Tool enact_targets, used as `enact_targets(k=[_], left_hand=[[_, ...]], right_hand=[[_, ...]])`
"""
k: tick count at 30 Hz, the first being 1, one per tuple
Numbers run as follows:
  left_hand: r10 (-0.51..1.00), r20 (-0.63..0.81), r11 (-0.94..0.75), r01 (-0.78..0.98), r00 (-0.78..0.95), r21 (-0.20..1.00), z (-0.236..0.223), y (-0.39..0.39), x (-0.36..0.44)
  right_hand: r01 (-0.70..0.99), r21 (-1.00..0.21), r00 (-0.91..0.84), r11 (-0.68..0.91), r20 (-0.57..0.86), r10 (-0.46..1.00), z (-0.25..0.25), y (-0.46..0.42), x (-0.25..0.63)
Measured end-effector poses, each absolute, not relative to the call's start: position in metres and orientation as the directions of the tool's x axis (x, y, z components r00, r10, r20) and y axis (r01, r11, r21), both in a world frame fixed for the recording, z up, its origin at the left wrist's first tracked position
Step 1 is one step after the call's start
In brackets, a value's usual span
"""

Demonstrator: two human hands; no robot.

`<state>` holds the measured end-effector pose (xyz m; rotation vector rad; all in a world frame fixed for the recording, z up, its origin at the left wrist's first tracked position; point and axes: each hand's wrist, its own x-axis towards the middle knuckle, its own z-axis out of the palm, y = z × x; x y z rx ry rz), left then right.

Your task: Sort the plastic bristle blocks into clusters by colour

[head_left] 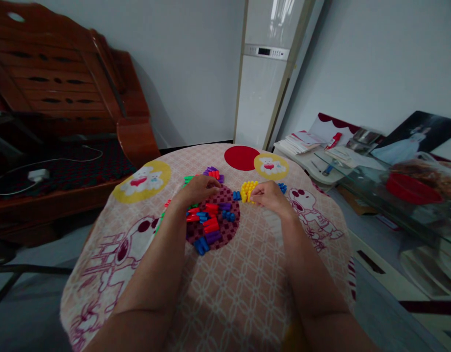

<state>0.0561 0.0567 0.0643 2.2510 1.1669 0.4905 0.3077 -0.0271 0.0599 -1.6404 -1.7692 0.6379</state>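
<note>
My left hand (200,189) hovers over the far left part of a spread of small plastic pieces, its fingers loosely bent and apart, with nothing visible in them. Red pieces (211,225), purple pieces (213,238) and blue pieces (201,245) lie below it on the dark red circle of the cloth. Green pieces (189,179) show just behind that hand. To the right, my right hand (268,196) is closed in a pinch at the edge of a tight group of yellow pieces (248,188); its fingertips hide whatever is between them. More blue pieces (282,187) sit beyond its knuckles.
A patterned cloth (233,293) covers the round table. On the right stands a glass-topped stand (372,181) with papers (301,143) and a red bowl (414,188). A wooden bench (64,88) is at the left, a tall white cabinet-like unit (264,93) behind.
</note>
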Motion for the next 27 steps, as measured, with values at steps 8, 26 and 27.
enact_targets(k=[8, 26, 27], left_hand=[[0.820, 0.063, -0.484, 0.630, 0.569, 0.607, 0.070, 0.053, 0.058], [0.845, 0.063, -0.465, 0.671, 0.531, 0.577, 0.064, 0.059, 0.052], [0.847, 0.056, -0.461, 0.680, 0.528, 0.570, 0.062, 0.060, 0.050]], right_hand=[[0.911, -0.312, -0.291, 0.270, -0.020, 0.957, 0.037, -0.038, 0.237], [0.584, -0.801, 0.488, -0.135, 0.213, 0.847, 0.055, -0.031, 0.391], [0.614, -0.769, 0.535, -0.178, 0.240, 0.810, 0.055, -0.033, 0.396]])
